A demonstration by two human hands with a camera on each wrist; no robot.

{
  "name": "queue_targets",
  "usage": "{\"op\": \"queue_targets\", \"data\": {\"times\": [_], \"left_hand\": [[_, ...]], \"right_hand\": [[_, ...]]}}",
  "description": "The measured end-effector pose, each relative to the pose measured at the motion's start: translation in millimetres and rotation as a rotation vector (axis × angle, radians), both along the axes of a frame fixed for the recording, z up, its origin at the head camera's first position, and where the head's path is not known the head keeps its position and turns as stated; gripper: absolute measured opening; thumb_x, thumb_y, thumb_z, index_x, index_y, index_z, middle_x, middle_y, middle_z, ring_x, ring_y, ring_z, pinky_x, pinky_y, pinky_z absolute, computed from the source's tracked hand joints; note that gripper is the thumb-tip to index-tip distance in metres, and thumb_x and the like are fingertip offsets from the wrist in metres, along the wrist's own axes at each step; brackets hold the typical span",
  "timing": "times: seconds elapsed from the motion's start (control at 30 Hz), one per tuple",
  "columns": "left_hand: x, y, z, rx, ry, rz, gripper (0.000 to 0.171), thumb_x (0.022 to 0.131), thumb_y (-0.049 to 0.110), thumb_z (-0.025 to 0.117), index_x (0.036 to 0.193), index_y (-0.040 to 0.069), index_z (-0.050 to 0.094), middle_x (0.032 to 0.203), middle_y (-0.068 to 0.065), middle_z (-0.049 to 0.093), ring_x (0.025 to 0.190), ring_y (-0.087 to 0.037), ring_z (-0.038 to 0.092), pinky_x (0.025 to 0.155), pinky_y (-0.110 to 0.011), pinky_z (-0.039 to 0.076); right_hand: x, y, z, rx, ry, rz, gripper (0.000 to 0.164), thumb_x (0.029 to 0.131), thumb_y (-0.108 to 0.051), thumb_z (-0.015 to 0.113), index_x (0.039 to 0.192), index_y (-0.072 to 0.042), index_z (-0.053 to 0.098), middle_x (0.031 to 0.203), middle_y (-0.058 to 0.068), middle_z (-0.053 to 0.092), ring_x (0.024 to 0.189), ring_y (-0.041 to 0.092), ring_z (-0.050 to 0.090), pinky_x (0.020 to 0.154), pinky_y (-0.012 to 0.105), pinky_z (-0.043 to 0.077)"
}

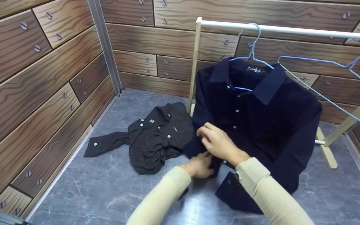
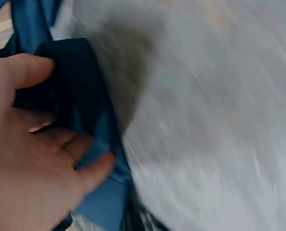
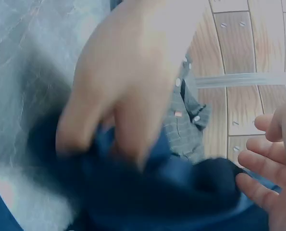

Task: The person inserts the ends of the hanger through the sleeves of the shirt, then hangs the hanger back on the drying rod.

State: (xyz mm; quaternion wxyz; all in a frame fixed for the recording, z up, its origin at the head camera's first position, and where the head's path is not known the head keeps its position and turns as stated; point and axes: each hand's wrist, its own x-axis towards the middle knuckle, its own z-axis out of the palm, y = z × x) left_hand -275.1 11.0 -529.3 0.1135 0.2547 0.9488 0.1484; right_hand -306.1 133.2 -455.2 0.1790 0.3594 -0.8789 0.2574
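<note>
Left hand [image 1: 200,166]: bent round the low end of the near sleeve [image 1: 195,147], cloth between thumb and fingers – blurred in the wrist views, but it reads as a pinch.
Right hand [image 1: 216,142]: fingers apart and loosely bent, touching a fold of the same sleeve; no cloth shows between its thumb and fingers.
Bench [image 1: 98,193]: grey and marbled, under everything.
Rack [image 1: 195,62]: wooden posts with a white rail [image 1: 286,29] across the top, standing on the far side from the person.
Navy shirt [image 1: 261,125]: hung from the rail, front to the person, collar up and spread; its body lies beyond the hands and to their right, its long axis running down toward the person.
Grey shirt [image 1: 145,150]: crumpled on the bench to the left of the hands, one sleeve stretched out leftward, apart from both hands.
Blue hanger [image 1: 252,51]: hooked on the rail, its shoulders inside the navy shirt.
Bare hanger [image 1: 311,59]: on the rail to the right, carrying no garment.
Near sleeve: drops from the navy shirt's left-side shoulder to the hands – right hand farther up it, left hand nearer its loose end; exactly where the opening lies cannot be told.
Far cuff [image 1: 227,189]: loose, just below the right wrist, held by neither hand.
Buttons [image 1: 237,111]: small, white, in a line down the front.
</note>
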Motion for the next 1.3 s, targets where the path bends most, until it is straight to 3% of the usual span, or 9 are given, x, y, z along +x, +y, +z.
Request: {"op": "queue_targets", "data": {"times": [0.13, 0.3, 0.5, 0.63, 0.7, 0.77, 0.9, 1.03, 1.3], "left_hand": [[-5.7, 0.8, -4.4, 0.219, -0.011, -0.103, 0.054, 0.092, 0.014, 0.06, 0.142, 0.001, 0.045, 0.149, -0.011, 0.046, 0.137, -0.02, 0.046, 0.115, -0.027, 0.035], [-16.5, -27.1, -3.9, 0.35, 0.074, -0.066, 0.028, 0.089, 0.005, 0.059, 0.116, 0.004, 0.067, 0.117, -0.007, 0.069, 0.109, -0.016, 0.064, 0.097, -0.026, 0.05], [-23.9, -83.0, 5.5, 0.44, 0.325, 0.151, 0.02, 0.087, 0.001, 0.06, 0.098, 0.01, 0.073, 0.099, -0.005, 0.072, 0.096, -0.023, 0.067, 0.086, -0.035, 0.053], [-24.0, -110.4, 7.2, 0.313, 0.547, 0.396, 0.029, 0.083, 0.007, 0.066, 0.112, 0.01, 0.068, 0.11, -0.012, 0.065, 0.103, -0.035, 0.062, 0.084, -0.049, 0.051], [-21.2, -119.0, 5.5, 0.204, 0.508, 0.512, 0.043, 0.084, 0.017, 0.07, 0.126, 0.011, 0.061, 0.124, -0.016, 0.06, 0.114, -0.039, 0.056, 0.087, -0.056, 0.048], [-17.3, -124.6, 1.6, 0.104, 0.383, 0.574, 0.06, 0.086, 0.027, 0.072, 0.14, 0.012, 0.051, 0.138, -0.02, 0.051, 0.128, -0.042, 0.047, 0.092, -0.063, 0.045], [-11.0, -128.2, -9.9, -0.008, 0.19, 0.577, 0.083, 0.084, 0.038, 0.076, 0.153, 0.019, 0.033, 0.151, -0.021, 0.04, 0.14, -0.043, 0.036, 0.095, -0.07, 0.041], [-8.1, -130.8, -17.2, -0.025, 0.231, 0.545, 0.087, 0.081, 0.031, 0.08, 0.153, 0.019, 0.032, 0.147, -0.021, 0.045, 0.138, -0.042, 0.041, 0.092, -0.068, 0.045], [-4.6, -139.1, -10.5, -0.048, 0.226, 0.474, 0.099, 0.078, 0.025, 0.083, 0.157, 0.021, 0.024, 0.131, -0.021, 0.052, 0.121, -0.04, 0.052, 0.078, -0.06, 0.054]], "right_hand": [[2.0, -2.3, -6.5, 0.021, -0.037, -0.005, 0.019, 0.085, -0.002, 0.057, 0.096, -0.011, 0.069, 0.088, 0.0, 0.061, 0.074, 0.015, 0.059, 0.067, 0.033, 0.051], [3.5, 2.3, -17.5, 0.059, -0.071, -0.045, 0.017, 0.084, -0.002, 0.06, 0.095, -0.011, 0.07, 0.089, 0.0, 0.064, 0.079, 0.018, 0.065, 0.07, 0.035, 0.055], [2.3, -2.8, -33.8, 0.167, -0.09, -0.122, 0.017, 0.083, -0.004, 0.062, 0.098, -0.009, 0.07, 0.089, 0.005, 0.065, 0.081, 0.027, 0.066, 0.071, 0.043, 0.055], [3.9, -16.1, -43.9, 0.299, -0.104, -0.227, 0.022, 0.083, -0.009, 0.064, 0.104, -0.005, 0.065, 0.098, 0.013, 0.064, 0.091, 0.037, 0.063, 0.074, 0.054, 0.051], [6.4, -26.6, -47.9, 0.361, -0.161, -0.323, 0.03, 0.085, -0.016, 0.064, 0.112, -0.005, 0.062, 0.108, 0.017, 0.063, 0.101, 0.042, 0.059, 0.08, 0.063, 0.048], [9.6, -37.5, -51.5, 0.431, -0.23, -0.428, 0.041, 0.088, -0.026, 0.065, 0.122, -0.006, 0.058, 0.12, 0.019, 0.06, 0.112, 0.045, 0.055, 0.088, 0.073, 0.042], [15.9, -50.7, -63.1, 0.594, -0.238, -0.528, 0.059, 0.086, -0.049, 0.068, 0.133, -0.015, 0.054, 0.13, 0.021, 0.056, 0.122, 0.05, 0.049, 0.094, 0.086, 0.024], [19.4, -49.3, -79.1, 0.702, -0.14, -0.508, 0.055, 0.084, -0.05, 0.07, 0.128, -0.018, 0.06, 0.129, 0.02, 0.058, 0.124, 0.047, 0.049, 0.098, 0.084, 0.022], [5.1, -21.6, -99.5, 0.711, 0.026, -0.521, 0.025, 0.095, -0.01, 0.044, 0.11, -0.003, 0.064, 0.113, 0.023, 0.056, 0.116, 0.043, 0.049, 0.104, 0.073, 0.028]]}}
